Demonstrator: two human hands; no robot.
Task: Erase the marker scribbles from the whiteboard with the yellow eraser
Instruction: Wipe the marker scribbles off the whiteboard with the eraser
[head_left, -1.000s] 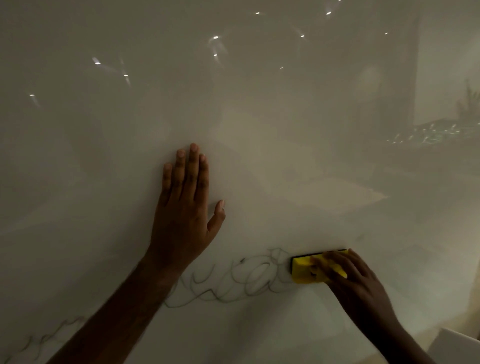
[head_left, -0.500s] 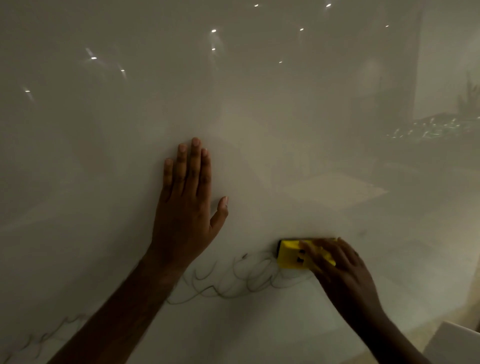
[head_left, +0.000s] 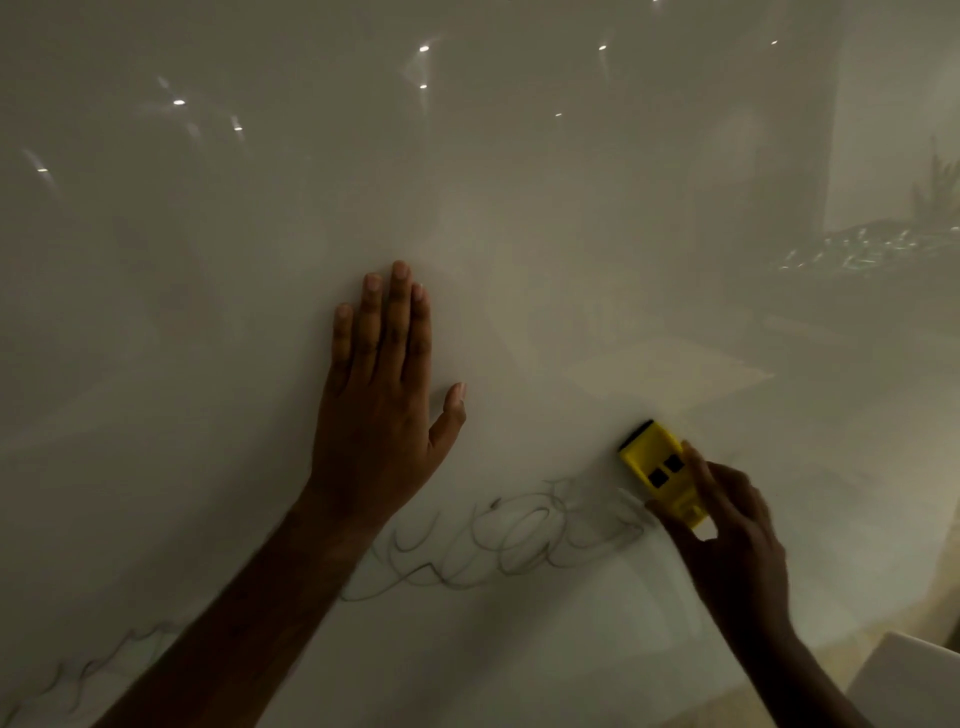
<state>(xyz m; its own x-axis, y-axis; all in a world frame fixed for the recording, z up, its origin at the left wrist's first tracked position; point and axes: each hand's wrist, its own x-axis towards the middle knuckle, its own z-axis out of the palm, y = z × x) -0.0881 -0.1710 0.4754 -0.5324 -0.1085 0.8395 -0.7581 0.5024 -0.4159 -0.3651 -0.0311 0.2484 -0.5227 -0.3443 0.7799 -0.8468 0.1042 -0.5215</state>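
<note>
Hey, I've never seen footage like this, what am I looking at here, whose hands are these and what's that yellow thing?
There is no machine here. A camera worn on a person's head looks forward and down at their own two hands. The big pale surface is a whiteboard. The left hand lies flat on it, fingers straight. The right hand holds a yellow eraser, tilted, at the right end of some marker scribbles. More scribbles run toward the lower left corner.

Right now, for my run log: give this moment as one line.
left hand: flat on whiteboard | right hand: grips yellow eraser, tilted | scribbles: remain left of eraser
</note>
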